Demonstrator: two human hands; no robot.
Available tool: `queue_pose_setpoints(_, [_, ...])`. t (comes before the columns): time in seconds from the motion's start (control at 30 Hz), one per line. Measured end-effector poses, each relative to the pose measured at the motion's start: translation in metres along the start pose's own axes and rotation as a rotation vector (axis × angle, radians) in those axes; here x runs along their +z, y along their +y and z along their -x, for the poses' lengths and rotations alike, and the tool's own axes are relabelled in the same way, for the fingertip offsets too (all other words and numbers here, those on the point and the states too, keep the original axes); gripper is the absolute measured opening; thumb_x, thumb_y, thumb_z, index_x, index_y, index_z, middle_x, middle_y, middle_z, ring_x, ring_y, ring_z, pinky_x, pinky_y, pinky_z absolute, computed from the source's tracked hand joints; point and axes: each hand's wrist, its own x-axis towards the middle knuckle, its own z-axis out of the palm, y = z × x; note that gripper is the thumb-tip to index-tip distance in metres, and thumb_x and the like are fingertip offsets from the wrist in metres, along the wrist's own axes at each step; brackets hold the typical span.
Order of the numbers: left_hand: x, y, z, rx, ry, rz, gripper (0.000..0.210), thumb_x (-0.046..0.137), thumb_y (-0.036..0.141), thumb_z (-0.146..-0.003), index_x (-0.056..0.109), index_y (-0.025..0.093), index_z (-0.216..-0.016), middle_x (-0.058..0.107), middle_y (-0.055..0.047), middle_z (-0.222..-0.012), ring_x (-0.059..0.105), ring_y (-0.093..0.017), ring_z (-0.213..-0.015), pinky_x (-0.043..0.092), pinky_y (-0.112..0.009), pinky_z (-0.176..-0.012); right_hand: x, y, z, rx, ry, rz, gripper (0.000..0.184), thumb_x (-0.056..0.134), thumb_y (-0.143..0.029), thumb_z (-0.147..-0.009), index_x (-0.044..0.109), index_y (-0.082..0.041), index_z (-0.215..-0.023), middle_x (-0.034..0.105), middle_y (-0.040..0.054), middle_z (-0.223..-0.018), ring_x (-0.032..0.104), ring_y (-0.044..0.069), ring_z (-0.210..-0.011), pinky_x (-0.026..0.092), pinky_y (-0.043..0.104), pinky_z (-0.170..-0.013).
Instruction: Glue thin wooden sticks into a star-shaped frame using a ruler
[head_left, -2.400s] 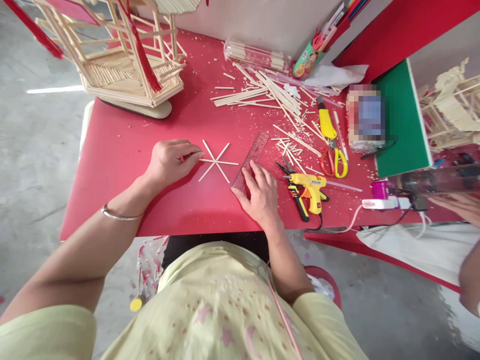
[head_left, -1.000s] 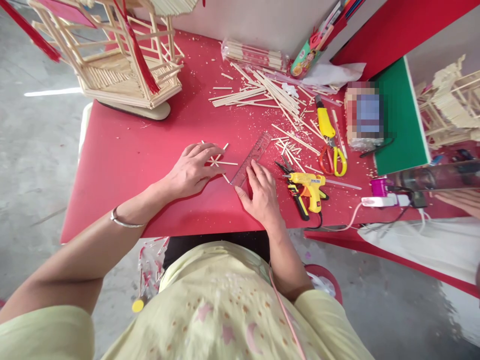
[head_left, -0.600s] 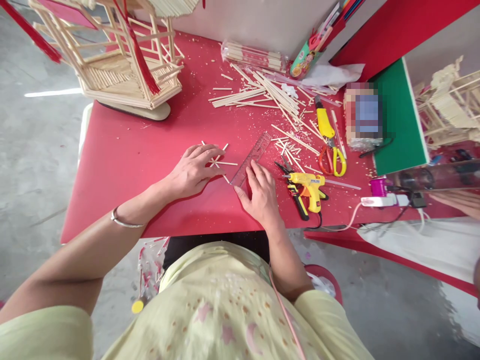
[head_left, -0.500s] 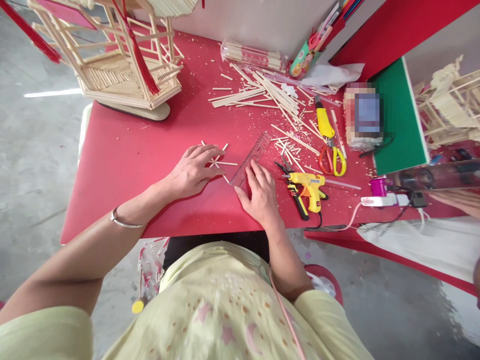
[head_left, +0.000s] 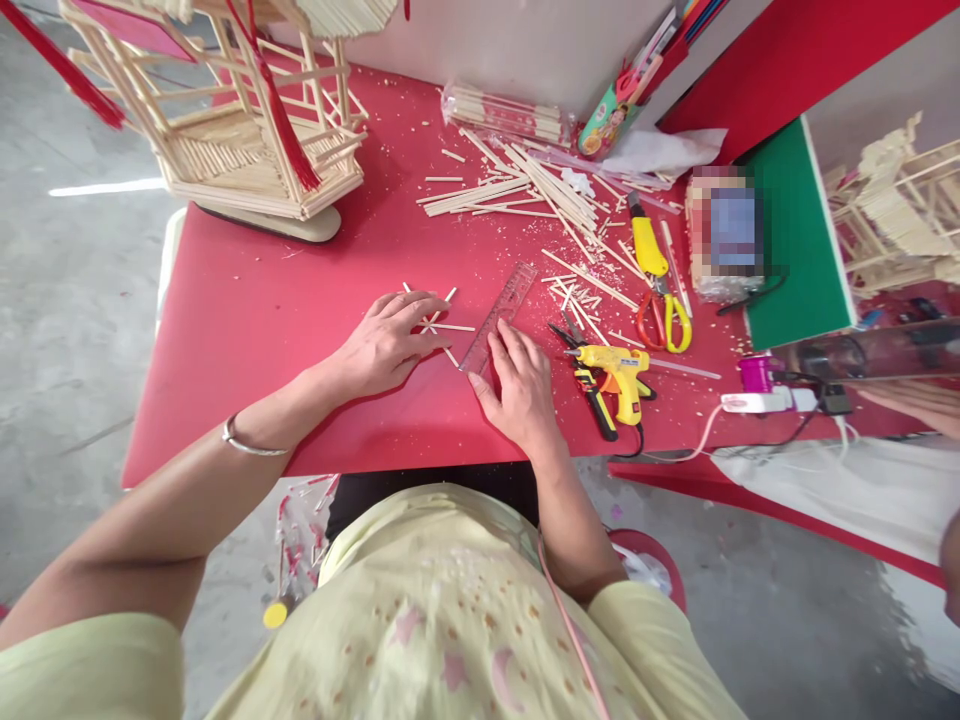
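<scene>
Several thin wooden sticks crossed in a star shape (head_left: 454, 327) lie on the red table. My left hand (head_left: 394, 340) holds them down from the left, its fingers bent over them and covering part of the star. Just to the right, a clear plastic ruler (head_left: 511, 298) slants across the tabletop, its lower end close to the tip of one stick. My right hand (head_left: 519, 385) grips the ruler's right side near that lower end, thumb and fingertips on it.
A yellow glue gun (head_left: 619, 372), pliers (head_left: 596, 405) and red-yellow-handled cutters (head_left: 664, 315) lie right. Loose sticks (head_left: 555, 195) are scattered behind. A wooden pavilion model (head_left: 247, 160) stands at the back left. Another person's hand (head_left: 911, 400) shows at the right edge.
The ruler's far end has swung slightly left, and my right hand has shifted a little with it. My left hand and the crossed sticks stay in place.
</scene>
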Motion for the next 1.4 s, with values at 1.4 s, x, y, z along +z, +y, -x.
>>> queue_pose_setpoints(1.4, [0.0047,-0.0061,0.0014,0.050,-0.008,0.033,0.041,0.042,0.029,-0.112,0.081,0.032,-0.126,0.059,-0.014,-0.156,0.053,-0.030,-0.147,0.042,-0.059,-0.122,-0.0012,-0.0015,-0.0011,-0.018,-0.020,0.053,0.065,0.049,-0.051,-0.110,0.047,-0.016,-0.165,0.040,0.0129,-0.177,0.039,0.036,-0.158,0.037,0.057,-0.128])
